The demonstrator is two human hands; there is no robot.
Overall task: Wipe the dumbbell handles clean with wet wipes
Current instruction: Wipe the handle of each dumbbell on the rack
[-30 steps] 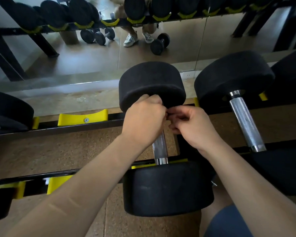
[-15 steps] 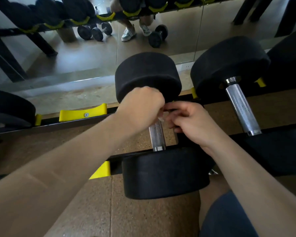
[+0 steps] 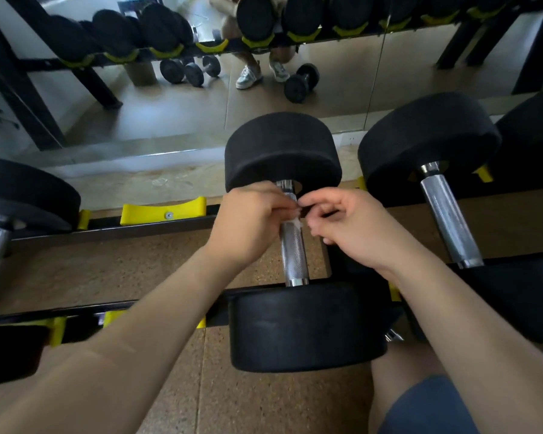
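Chrome knurled handle [image 3: 293,255], crumpled white wipe [image 3: 296,221]

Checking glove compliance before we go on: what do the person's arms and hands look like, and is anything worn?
No gloves. The left hand and right hand are bare, with no rings, watch or wristband showing. The left forearm and right forearm are bare as far as the frame shows, no sleeve in view. The only clothing seen is dark blue shorts at lower right.

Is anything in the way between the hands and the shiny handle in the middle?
Nothing blocks it. The left hand grips the handle near its far end, with only the wet wipe between. The right hand is close beside it.
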